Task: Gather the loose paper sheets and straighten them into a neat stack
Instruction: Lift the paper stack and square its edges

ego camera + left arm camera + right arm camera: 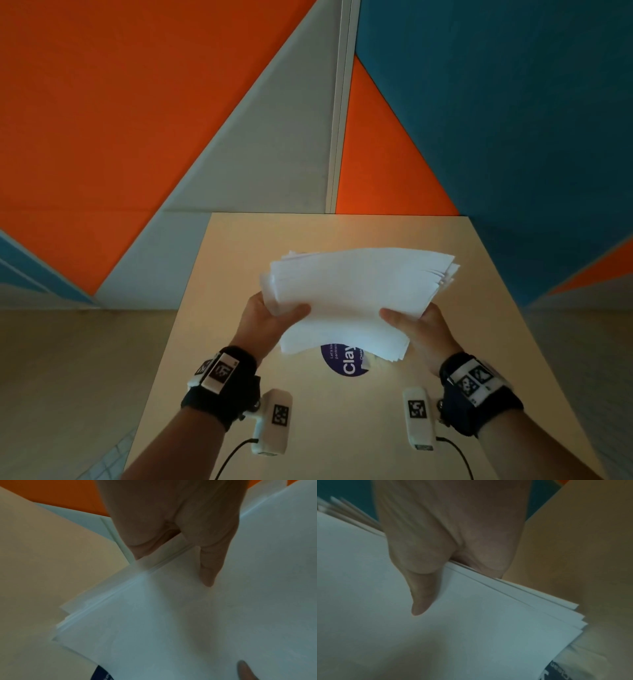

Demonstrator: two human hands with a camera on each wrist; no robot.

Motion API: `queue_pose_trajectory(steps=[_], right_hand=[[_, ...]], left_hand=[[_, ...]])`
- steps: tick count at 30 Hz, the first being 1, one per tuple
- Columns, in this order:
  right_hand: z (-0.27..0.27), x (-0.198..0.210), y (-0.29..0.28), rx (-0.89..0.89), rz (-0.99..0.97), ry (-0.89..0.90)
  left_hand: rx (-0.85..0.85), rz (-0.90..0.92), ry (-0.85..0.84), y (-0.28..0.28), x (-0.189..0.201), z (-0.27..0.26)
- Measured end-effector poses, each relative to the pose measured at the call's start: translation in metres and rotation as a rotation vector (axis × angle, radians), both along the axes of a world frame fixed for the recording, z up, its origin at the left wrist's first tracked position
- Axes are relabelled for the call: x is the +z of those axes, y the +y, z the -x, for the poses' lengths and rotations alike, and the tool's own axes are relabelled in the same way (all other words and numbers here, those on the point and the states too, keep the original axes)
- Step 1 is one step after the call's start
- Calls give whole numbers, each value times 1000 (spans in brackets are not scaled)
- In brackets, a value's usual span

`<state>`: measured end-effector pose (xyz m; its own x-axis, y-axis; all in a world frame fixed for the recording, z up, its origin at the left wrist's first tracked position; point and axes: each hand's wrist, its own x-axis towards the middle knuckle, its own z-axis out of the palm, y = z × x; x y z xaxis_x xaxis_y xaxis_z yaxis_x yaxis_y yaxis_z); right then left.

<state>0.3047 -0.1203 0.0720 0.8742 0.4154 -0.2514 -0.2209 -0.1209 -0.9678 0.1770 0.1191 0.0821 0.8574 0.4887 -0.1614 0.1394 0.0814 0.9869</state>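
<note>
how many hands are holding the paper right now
2. The left hand grips the left edge of the paper stack, thumb on top; the right hand grips its right edge the same way. Fingers beneath are hidden.

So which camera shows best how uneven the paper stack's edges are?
The right wrist view: the paper stack fans into staggered corners beside the right hand. The head view shows the whole stack, edges small. The left wrist view shows stepped edges, blurred, by the left hand.
</note>
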Motion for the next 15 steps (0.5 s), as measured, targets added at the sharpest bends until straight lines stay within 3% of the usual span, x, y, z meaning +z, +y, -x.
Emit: queue_pose_trajectory(steps=[9, 15], right_hand=[[9, 9, 1, -13, 29, -30], [12, 10, -10, 14, 42, -33]], left_hand=[[61, 60, -59, -9, 12, -6], [29, -76, -26, -7, 10, 0]])
